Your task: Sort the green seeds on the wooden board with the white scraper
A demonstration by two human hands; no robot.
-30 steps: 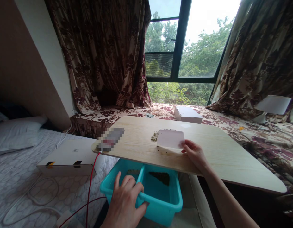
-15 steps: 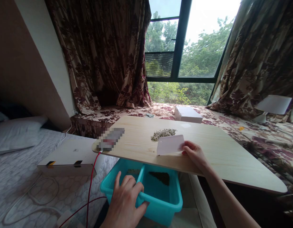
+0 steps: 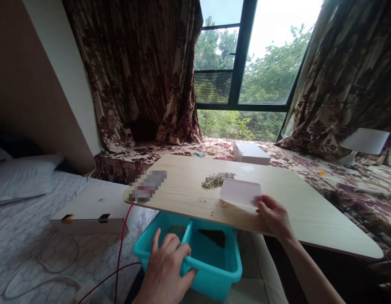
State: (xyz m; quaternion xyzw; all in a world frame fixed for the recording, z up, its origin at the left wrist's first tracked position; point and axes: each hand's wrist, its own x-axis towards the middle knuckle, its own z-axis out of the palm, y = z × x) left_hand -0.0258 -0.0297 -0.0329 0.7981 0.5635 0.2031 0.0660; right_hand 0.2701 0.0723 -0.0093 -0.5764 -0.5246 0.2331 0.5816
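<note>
White card (image 3: 240, 191) tilted at desk (image 3: 309, 211), just beside a patch of small seed-like bits (image 3: 214, 181) | right hand (image 3: 275, 216): fingers pinching card's near right corner | left hand (image 3: 168, 266): fingers hooked over front rim of teal bin (image 3: 217, 278), thumb outside | dark heap (image 3: 214, 237) in bin's right compartment

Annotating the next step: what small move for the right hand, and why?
Probably bring the white card, held in the right hand, to the far side of the grain pile. It sits at the pile's near right, while the teal bin is below the table's near edge, so pulling from beyond should suit.
</note>
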